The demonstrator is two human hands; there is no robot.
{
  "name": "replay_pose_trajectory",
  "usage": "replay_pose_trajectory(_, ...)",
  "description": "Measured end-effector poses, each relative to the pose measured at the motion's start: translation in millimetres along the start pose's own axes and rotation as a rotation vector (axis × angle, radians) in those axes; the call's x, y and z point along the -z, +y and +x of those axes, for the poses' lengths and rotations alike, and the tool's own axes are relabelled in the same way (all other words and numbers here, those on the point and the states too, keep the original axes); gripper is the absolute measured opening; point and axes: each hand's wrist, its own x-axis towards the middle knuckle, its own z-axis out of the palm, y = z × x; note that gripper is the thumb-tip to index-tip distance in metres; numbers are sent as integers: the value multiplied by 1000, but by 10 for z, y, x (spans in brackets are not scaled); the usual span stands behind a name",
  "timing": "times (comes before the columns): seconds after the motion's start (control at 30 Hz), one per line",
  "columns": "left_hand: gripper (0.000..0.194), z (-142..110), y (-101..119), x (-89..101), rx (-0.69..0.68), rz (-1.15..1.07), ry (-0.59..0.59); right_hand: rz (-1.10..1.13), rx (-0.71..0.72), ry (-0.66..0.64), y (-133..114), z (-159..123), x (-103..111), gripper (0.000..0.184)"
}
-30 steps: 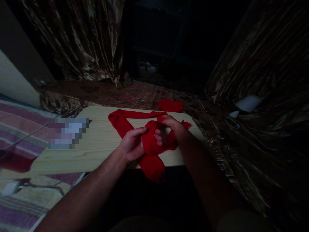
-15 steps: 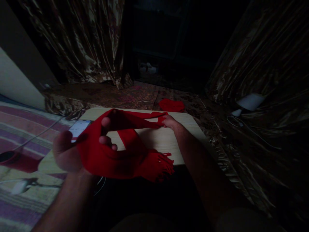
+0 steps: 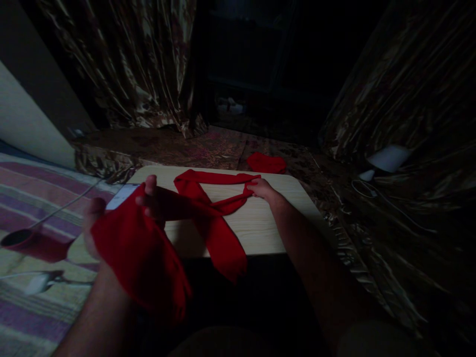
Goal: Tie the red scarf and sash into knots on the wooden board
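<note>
A long red scarf (image 3: 223,238) with a fringed end stretches between my two hands, one length crossing over another on the wooden table. My left hand (image 3: 97,225), at the left and raised, holds one end of it. There the cloth drapes over the palm between thumb and fingers, and the fringe hangs toward me. At the table's right side my right hand (image 3: 259,188) is closed on a fold of the scarf, keeping a bend of it at the tabletop. Part of the left fingers is hidden by the cloth.
The pale wooden table (image 3: 297,223) has a lit phone (image 3: 121,196) at its left edge. Beyond it lies a red cloth (image 3: 267,162). A red cup-like container (image 3: 37,245) rests on the striped bedding (image 3: 26,198). A white lamp (image 3: 388,158) stands at right.
My left hand has drawn its end of the scarf left and toward me, so the fringe now hangs below it. The far loop has dropped onto the table. My right hand stays put.
</note>
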Motion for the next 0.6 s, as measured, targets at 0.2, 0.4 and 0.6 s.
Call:
replay_pose_trajectory(0.2,62,236,-75,167,85,62,192,143,21,30,152,-17,7,48)
replay_pose_trajectory(0.4,47,140,-112,77,135,196,137,124,113,92,343,-11,-19,43)
replay_pose_trajectory(0.6,35,-168,266,635,515,664,-188,-102,370,112,349,-110,-9,31)
